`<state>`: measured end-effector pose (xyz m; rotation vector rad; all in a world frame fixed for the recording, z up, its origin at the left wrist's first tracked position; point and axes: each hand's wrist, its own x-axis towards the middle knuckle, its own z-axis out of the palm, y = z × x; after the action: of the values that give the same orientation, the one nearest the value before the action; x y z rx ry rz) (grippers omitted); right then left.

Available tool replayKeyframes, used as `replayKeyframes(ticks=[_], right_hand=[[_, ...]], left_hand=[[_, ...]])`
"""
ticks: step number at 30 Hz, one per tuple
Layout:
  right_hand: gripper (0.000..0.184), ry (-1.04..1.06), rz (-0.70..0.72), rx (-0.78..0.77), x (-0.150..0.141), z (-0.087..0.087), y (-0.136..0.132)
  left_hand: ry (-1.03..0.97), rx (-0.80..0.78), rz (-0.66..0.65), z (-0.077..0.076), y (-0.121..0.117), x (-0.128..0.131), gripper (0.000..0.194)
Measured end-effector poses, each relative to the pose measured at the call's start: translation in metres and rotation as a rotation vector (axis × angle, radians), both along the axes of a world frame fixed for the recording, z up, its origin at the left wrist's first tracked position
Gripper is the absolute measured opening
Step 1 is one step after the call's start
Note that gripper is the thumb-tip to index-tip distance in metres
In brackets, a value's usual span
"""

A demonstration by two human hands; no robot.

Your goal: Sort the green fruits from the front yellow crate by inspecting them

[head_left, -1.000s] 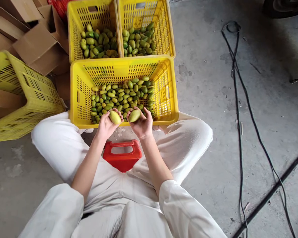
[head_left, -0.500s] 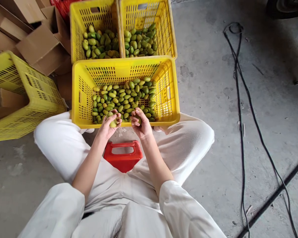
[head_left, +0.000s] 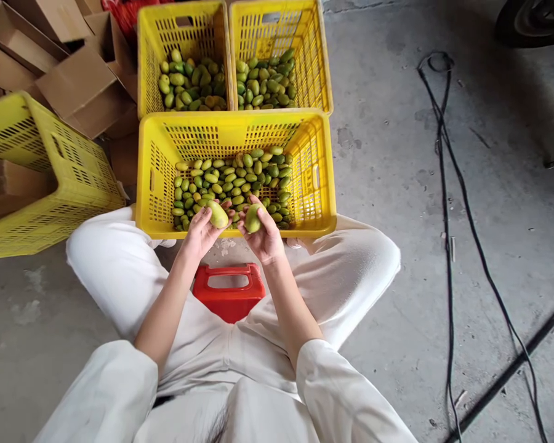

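My left hand holds a pale green, egg-shaped fruit between thumb and fingers, palm turned up. A second green fruit rests in my right hand, with the thumb along its side. Both hands are close together over the near rim of a yellow plastic crate, the fingertips almost meeting. Inside that crate lies a layer of green and yellowish oval fruits. My hands and the held fruits hide some of the nearest ones.
Two more yellow crates with larger green fruits stand behind. A yellow crate holding cardboard is at left, near cardboard boxes. A red plastic stool is between my legs. Black cables cross the floor; a wheel is at far right.
Both hands have opened up and turned, so the two fruits show more fully. The left fruit now sits higher and further right in my fingers. The view has shifted slightly.
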<state>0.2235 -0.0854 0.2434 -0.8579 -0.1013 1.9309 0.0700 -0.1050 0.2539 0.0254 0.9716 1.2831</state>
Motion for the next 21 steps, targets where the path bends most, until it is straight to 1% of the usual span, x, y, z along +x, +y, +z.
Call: replayKeyframes(ticks=[3, 5, 7, 11, 15, 18, 21], right_hand=[[0.029, 0.026, -0.030, -0.035, 0.002, -0.001, -0.001], [0.029, 0.037, -0.023, -0.047, 0.003, -0.003, 0.000], [0.027, 0.050, -0.025, -0.026, 0.002, -0.006, 0.001], [0.017, 0.072, -0.058, 0.011, 0.002, -0.008, 0.001], [0.023, 0.083, -0.014, 0.033, 0.001, -0.006, 0.000], [0.025, 0.058, -0.007, 0.055, -0.001, -0.006, -0.001], [0.019, 0.084, -0.022, 0.038, -0.001, -0.007, -0.002]], left_hand=[[0.004, 0.035, 0.000, -0.001, -0.002, 0.000, 0.021], [-0.004, 0.032, 0.005, 0.000, -0.003, 0.000, 0.024], [0.001, 0.014, -0.012, 0.001, -0.003, -0.001, 0.022], [0.026, 0.023, -0.077, 0.002, -0.001, -0.003, 0.020], [-0.034, 0.062, -0.087, 0.003, 0.000, -0.006, 0.019], [-0.005, 0.108, -0.104, -0.001, -0.002, -0.007, 0.022], [0.088, 0.176, -0.167, -0.008, -0.004, -0.007, 0.034]])
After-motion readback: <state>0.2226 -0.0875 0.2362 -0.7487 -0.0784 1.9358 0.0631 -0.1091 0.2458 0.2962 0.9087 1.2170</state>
